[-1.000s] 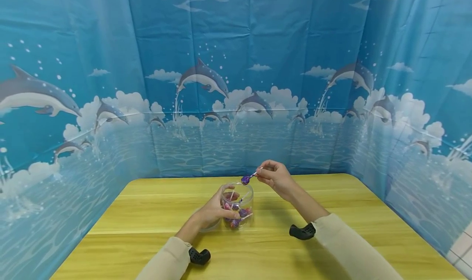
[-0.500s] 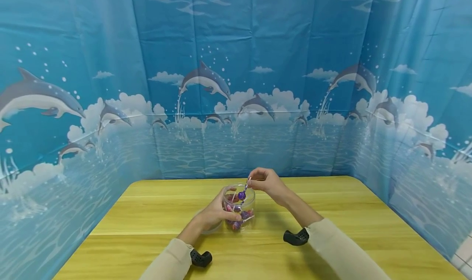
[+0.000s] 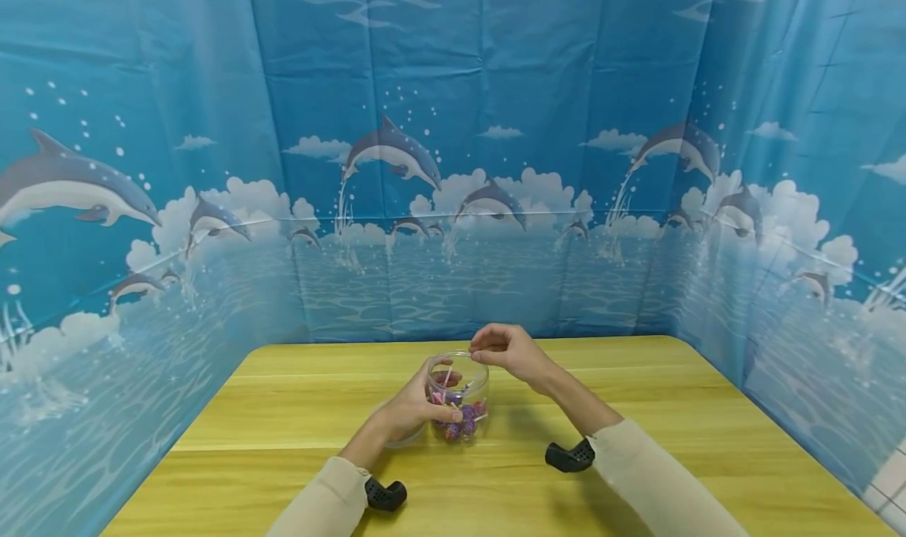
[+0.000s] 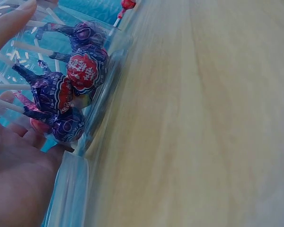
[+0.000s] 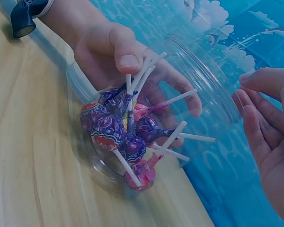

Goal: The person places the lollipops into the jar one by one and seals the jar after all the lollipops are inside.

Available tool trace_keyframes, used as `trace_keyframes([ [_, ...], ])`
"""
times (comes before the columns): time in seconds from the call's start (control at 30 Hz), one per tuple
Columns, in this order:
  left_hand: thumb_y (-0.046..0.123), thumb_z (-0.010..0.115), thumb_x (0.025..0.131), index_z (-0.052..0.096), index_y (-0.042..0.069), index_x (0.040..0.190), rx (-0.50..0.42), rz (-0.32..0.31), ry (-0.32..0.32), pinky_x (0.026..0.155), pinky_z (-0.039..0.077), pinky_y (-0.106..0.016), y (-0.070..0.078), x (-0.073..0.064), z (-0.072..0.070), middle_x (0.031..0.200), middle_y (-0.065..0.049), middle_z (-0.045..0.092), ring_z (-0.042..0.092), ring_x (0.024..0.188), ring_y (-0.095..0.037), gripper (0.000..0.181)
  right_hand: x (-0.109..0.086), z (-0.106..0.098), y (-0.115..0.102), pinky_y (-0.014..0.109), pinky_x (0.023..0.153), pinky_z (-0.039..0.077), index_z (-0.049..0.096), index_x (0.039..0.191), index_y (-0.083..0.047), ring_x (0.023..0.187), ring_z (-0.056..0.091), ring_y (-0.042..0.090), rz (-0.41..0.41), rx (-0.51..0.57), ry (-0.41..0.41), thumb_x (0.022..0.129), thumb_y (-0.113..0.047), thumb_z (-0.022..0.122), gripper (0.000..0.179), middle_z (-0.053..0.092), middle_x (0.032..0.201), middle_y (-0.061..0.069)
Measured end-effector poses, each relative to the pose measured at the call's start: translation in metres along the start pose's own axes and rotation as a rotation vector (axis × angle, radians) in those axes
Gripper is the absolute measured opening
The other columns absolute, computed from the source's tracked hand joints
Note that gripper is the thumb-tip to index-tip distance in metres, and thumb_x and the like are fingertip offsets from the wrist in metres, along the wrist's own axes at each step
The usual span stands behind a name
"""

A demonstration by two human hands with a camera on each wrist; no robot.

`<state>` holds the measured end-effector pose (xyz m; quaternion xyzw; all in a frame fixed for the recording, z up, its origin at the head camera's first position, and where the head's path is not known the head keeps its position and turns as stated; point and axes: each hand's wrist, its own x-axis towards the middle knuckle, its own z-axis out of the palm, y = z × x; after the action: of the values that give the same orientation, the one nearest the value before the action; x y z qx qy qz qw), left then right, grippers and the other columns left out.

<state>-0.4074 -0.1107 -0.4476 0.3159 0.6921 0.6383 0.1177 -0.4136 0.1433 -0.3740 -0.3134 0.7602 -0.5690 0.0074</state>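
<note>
My left hand (image 3: 410, 407) grips the side of a clear round jar (image 3: 458, 390), thumb in front and fingers behind. Inside lie several lollipops (image 5: 132, 125) in purple and pink wrappers, their white sticks pointing various ways. The left wrist view shows purple lollipops (image 4: 61, 92) heaped at the jar's bottom. My right hand (image 3: 510, 352) hovers at the jar's open mouth, fingers loosely bent and holding nothing. In the right wrist view its fingertips (image 5: 248, 75) are close to the rim; whether they touch it I cannot tell.
A clear round lid-like piece (image 3: 405, 436) lies on the yellow wood-grain table (image 3: 495, 490), partly under my left hand. In the left wrist view a red-wrapped lollipop (image 4: 128, 4) shows at the top edge. A blue dolphin-print curtain (image 3: 453, 285) encloses the table's back and sides.
My right hand brought a purple lollipop from above the rim over the jar's mouth and let it drop in; its fingers are now free. My left hand still holds the jar.
</note>
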Motion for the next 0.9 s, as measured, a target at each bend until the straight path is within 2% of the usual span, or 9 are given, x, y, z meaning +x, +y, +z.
trace_keyframes([
  [0.1, 0.006, 0.080, 0.089, 0.026, 0.013, 0.158, -0.001, 0.000, 0.000, 0.108, 0.046, -0.043, -0.001, 0.000, 0.001, 0.153, -0.024, 0.041, 0.037, 0.144, -0.041, 0.088, -0.003, -0.002, 0.000, 0.047, 0.093, 0.056, 0.067, 0.119, 0.003, 0.105, 0.069, 0.032, -0.008, 0.028, -0.002, 0.099, -0.013, 0.072, 0.026, 0.068, 0.116, 0.024],
  [0.23, 0.006, 0.080, 0.088, 0.026, 0.013, 0.158, -0.002, -0.002, -0.003, 0.108, 0.046, -0.043, -0.002, 0.001, 0.001, 0.153, -0.024, 0.041, 0.036, 0.145, -0.043, 0.089, -0.011, -0.009, 0.000, 0.045, 0.092, 0.056, 0.068, 0.118, 0.001, 0.109, 0.066, 0.041, -0.006, 0.009, 0.001, 0.099, -0.013, 0.072, 0.024, 0.067, 0.117, 0.025],
  [0.47, 0.005, 0.081, 0.087, 0.027, 0.014, 0.157, -0.008, -0.002, 0.014, 0.108, 0.046, -0.044, 0.001, 0.000, -0.001, 0.148, -0.017, 0.047, 0.040, 0.143, -0.041, 0.089, -0.020, -0.027, 0.002, 0.039, 0.089, 0.057, 0.070, 0.116, -0.005, 0.103, 0.069, 0.028, -0.019, -0.135, -0.003, 0.100, -0.014, 0.072, 0.019, 0.070, 0.112, 0.012],
  [0.7, 0.007, 0.082, 0.087, 0.028, 0.015, 0.157, 0.016, -0.002, 0.014, 0.107, 0.046, -0.043, 0.000, -0.002, -0.001, 0.149, -0.019, 0.046, 0.043, 0.141, -0.036, 0.089, -0.030, -0.045, 0.013, 0.041, 0.088, 0.058, 0.069, 0.116, -0.003, 0.103, 0.069, 0.033, -0.050, -0.195, -0.035, 0.101, -0.014, 0.069, 0.019, 0.070, 0.111, 0.012],
  [0.9, 0.006, 0.082, 0.087, 0.028, 0.015, 0.157, 0.010, 0.009, 0.015, 0.107, 0.046, -0.044, 0.001, -0.001, 0.000, 0.147, -0.017, 0.048, 0.042, 0.141, -0.038, 0.089, -0.041, -0.065, 0.028, 0.041, 0.086, 0.058, 0.069, 0.114, -0.003, 0.100, 0.069, 0.032, 0.033, -0.244, 0.007, 0.101, -0.014, 0.070, 0.016, 0.070, 0.108, 0.010],
])
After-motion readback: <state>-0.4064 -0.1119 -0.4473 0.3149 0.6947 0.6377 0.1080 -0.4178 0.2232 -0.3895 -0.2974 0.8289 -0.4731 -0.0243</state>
